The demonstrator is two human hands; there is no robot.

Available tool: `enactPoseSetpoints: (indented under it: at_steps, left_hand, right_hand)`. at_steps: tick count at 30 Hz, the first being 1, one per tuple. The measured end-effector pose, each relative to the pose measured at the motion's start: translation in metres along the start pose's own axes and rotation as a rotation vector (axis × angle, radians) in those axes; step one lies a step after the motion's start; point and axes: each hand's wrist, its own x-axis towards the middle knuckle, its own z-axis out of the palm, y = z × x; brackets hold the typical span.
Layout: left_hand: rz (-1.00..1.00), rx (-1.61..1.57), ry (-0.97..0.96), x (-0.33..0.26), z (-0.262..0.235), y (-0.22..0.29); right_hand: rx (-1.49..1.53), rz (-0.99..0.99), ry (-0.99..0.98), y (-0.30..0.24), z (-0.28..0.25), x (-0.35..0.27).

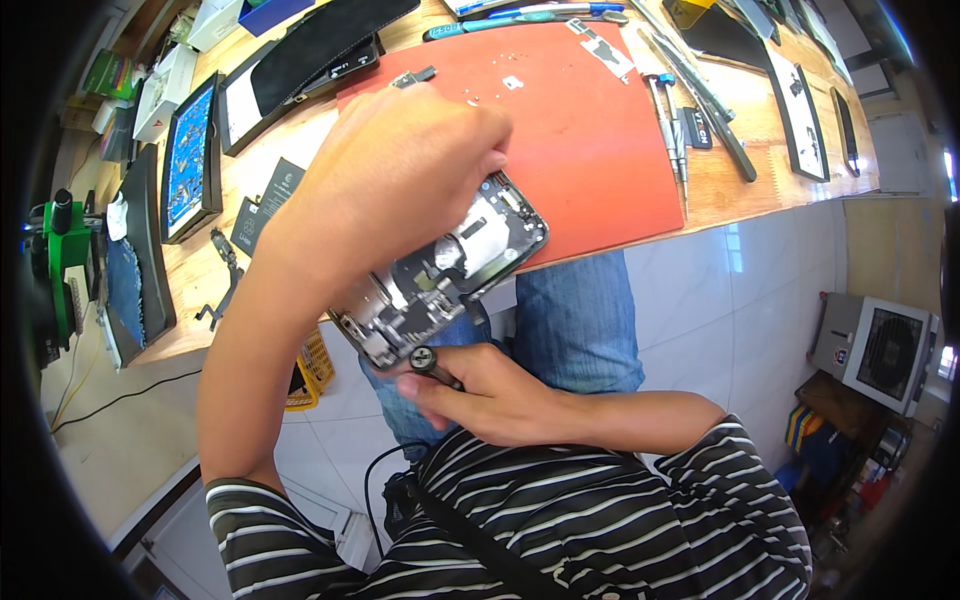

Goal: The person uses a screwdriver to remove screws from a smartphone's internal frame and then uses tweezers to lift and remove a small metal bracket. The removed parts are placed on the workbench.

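An opened smartphone [437, 262] with its inner metal plates, boards and flex cables exposed is tilted over the table's front edge, above my lap. My left hand [415, 165] reaches across it from the left, closed, its curled fingers at the phone's far edge; the hand hides that part and most of its grip. Below the phone's near corner, my right hand [490, 393] is closed round a small screwdriver [426, 362]. The tool's round dark end faces up, beside the phone's near edge, and its tip cannot be seen.
An orange mat [590, 150] carries small loose parts [512, 83]. Right of it lie screwdrivers [672, 130] and tweezers [715, 110]. Left are a flat battery [262, 205], a flex cable [226, 265] and a blue-lined parts tray [192, 150]. A yellow basket [315, 365] stands below the table.
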Motion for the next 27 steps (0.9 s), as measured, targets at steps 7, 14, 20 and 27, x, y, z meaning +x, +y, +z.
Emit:
enactPoseSetpoints:
  at_steps: [7, 14, 20, 27]
  left_hand:
    - [-0.256, -0.052, 0.12, -0.053, -0.017, 0.048]
    - [-0.348, -0.081, 0.083, -0.074, 0.005, 0.065]
    - [-0.309, -0.036, 0.127, -0.067, 0.004, 0.06]
    - [-0.273, -0.045, 0.068, -0.074, 0.004, 0.07]
  right_hand:
    - [-0.332, -0.144, -0.053, -0.008, -0.041, -0.021]
    - [0.002, -0.273, 0.252, -0.04, -0.086, -0.081]
    - [-0.174, -0.636, 0.551, -0.059, -0.114, -0.08]
    - [-0.097, -0.569, 0.673, -0.067, -0.115, -0.076]
